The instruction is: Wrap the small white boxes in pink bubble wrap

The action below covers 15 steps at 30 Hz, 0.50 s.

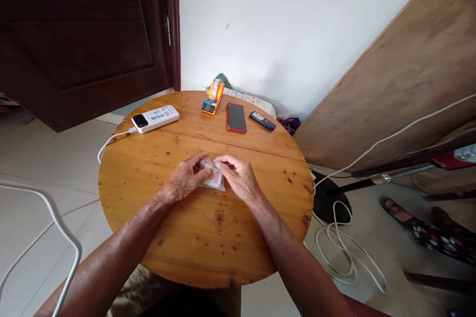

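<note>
A small clear plastic packet (217,182) with something white and red-printed inside is between my hands, over the middle of the round wooden table (178,237). From its left side, my left hand (188,177) grips it, thumb lying across its front. My right hand (240,177) is at the packet's upper right edge, thumb and index finger pinched together on the plastic. Exactly what lies within that pinch is too small to make out beyond the film's edge.
Behind my hands are a white power bank (159,118) with its cable, an orange tape dispenser (213,96), a red-edged phone (236,118) and a dark blue device (262,121). White cable coils (336,247) lie on the floor right, near another person's foot (397,210).
</note>
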Tool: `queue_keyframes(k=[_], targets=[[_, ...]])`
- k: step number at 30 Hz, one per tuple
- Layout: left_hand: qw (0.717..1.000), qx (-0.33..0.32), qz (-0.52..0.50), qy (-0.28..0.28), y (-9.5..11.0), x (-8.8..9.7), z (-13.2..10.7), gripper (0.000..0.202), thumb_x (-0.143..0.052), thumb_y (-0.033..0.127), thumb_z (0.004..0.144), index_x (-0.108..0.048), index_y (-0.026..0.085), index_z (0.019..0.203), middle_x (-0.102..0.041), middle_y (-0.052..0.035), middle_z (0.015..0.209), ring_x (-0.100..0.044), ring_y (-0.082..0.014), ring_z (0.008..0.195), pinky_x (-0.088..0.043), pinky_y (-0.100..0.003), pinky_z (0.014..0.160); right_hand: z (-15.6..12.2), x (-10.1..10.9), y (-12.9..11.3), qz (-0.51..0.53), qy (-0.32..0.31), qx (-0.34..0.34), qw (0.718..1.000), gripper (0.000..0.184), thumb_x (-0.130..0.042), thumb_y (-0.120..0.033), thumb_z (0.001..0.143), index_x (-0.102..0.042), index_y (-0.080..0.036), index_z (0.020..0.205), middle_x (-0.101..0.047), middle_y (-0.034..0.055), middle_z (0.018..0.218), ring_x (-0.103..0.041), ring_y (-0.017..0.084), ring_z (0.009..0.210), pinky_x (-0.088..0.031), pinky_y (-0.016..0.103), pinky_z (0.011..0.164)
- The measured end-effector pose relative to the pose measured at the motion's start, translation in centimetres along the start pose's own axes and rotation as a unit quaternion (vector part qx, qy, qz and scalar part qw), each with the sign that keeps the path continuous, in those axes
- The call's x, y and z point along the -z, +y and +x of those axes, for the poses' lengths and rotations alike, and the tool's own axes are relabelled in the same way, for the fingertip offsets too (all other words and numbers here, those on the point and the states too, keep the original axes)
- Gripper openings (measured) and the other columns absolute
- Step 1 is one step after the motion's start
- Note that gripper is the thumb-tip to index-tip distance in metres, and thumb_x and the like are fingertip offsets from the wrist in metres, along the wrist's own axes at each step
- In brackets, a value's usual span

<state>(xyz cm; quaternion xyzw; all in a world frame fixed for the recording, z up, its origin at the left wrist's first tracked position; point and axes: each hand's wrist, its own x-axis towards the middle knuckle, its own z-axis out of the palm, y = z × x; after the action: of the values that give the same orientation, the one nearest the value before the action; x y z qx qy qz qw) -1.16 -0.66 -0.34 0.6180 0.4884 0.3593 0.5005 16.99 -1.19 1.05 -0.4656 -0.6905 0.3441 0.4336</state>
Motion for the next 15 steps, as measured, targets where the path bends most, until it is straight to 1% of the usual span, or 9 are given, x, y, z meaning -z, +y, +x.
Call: queue_keyframes(k=[2, 5, 8, 13, 15], targets=[[1.000, 0.004, -0.003, 0.008, -0.2, -0.1, 0.2, 0.072, -0.064, 0.050, 0.073, -0.058, 0.008, 0.131, -0.067, -0.0060, 0.093, -0.061, -0.0193, 0.083, -0.049, -0.032, 0.077, -0.3, -0.3, -0.1, -0.050, 0.005, 0.038, 0.998, 0.018, -0.055, -0.021, 0.091, -0.071, -0.022, 0.084, -0.071, 0.0024, 0.084, -0.066, 0.016, 0.078, -0.051, 0.027, 0.072], [1.000, 0.001, 0.002, 0.017, -0.6, -0.1, 0.5, 0.069, -0.063, 0.050, 0.073, -0.059, 0.009, 0.129, -0.065, -0.0040, 0.089, -0.060, -0.0182, 0.081, -0.048, -0.031, 0.076, -0.6, -0.7, -0.1, -0.136, 0.022, 0.097, 0.986, 0.023, -0.051, -0.016, 0.092, -0.072, -0.023, 0.085, -0.071, 0.0040, 0.088, -0.066, 0.017, 0.083, -0.052, 0.028, 0.077], [1.000, -0.004, 0.005, 0.024, -0.7, 0.0, 0.6, 0.066, -0.063, 0.048, 0.074, -0.059, 0.009, 0.127, -0.064, -0.0028, 0.086, -0.059, -0.0173, 0.079, -0.048, -0.031, 0.075, -0.8, -1.0, 0.2, -0.194, 0.037, 0.137, 0.971, 0.026, -0.050, -0.015, 0.094, -0.072, -0.024, 0.085, -0.070, 0.0049, 0.090, -0.066, 0.017, 0.084, -0.052, 0.029, 0.079], [0.996, -0.009, -0.089, -0.016, -0.6, 0.5, 0.5, 0.070, -0.068, 0.040, 0.071, -0.052, 0.011, 0.133, -0.067, -0.0042, 0.093, -0.064, -0.0182, 0.085, -0.051, -0.031, 0.077, -0.8, -1.1, 0.7, -0.212, 0.053, 0.153, 0.964, 0.022, -0.052, -0.015, 0.094, -0.073, -0.024, 0.090, -0.070, 0.0050, 0.089, -0.068, 0.017, 0.084, -0.053, 0.028, 0.079], [0.993, -0.005, -0.113, -0.017, -0.6, 0.5, 0.5, 0.071, -0.069, 0.038, 0.069, -0.051, 0.011, 0.132, -0.067, -0.0043, 0.094, -0.064, -0.0183, 0.087, -0.051, -0.031, 0.078, -0.8, -1.0, 0.6, -0.203, 0.056, 0.152, 0.966, 0.021, -0.053, -0.015, 0.093, -0.072, -0.024, 0.089, -0.071, 0.0041, 0.088, -0.068, 0.017, 0.083, -0.053, 0.027, 0.078]])
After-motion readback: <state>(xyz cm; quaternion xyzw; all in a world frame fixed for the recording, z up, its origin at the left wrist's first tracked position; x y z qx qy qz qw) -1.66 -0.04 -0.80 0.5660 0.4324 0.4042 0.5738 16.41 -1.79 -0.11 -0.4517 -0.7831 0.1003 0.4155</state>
